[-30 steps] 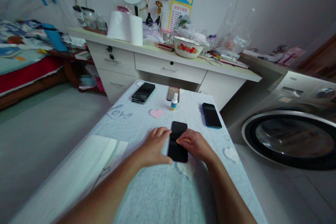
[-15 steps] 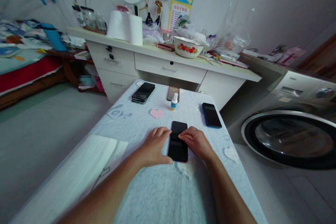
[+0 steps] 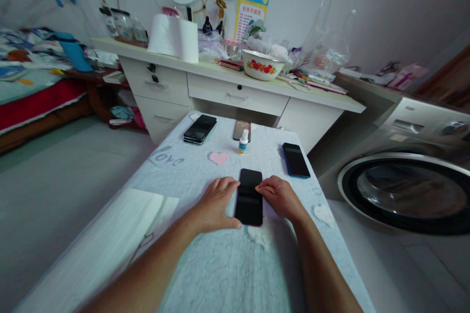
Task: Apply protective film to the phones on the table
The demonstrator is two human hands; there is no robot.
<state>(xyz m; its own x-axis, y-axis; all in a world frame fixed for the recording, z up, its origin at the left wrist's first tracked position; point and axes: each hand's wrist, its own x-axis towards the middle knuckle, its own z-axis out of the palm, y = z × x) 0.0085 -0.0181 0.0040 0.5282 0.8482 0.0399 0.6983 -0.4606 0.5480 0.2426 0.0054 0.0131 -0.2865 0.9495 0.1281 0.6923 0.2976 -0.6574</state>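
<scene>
A black smartphone point(image 3: 249, 205) lies screen up on the cloth-covered table, its long side pointing away from me. My left hand point(image 3: 217, 205) holds it by its left edge, thumb at the lower corner and fingertips higher up. My right hand point(image 3: 277, 195) is closed in a pinch at the phone's right edge. A small tan-orange bit shows at those fingers, too little to name. Beyond the phone stands a small white spray bottle point(image 3: 243, 143) with a blue and yellow label. Behind the bottle lies a gold-coloured phone point(image 3: 242, 130).
Stacked dark phones point(image 3: 200, 128) lie at the table's far left, and another dark phone point(image 3: 295, 160) in a blue case at the right. White sheets point(image 3: 110, 234) cover the left edge. A white desk point(image 3: 235, 93) closes off the far end; a washing machine point(image 3: 407, 156) stands right.
My right hand has slid right, from over the middle of the phone's screen to its right edge. My left hand and the phone have stayed in place.
</scene>
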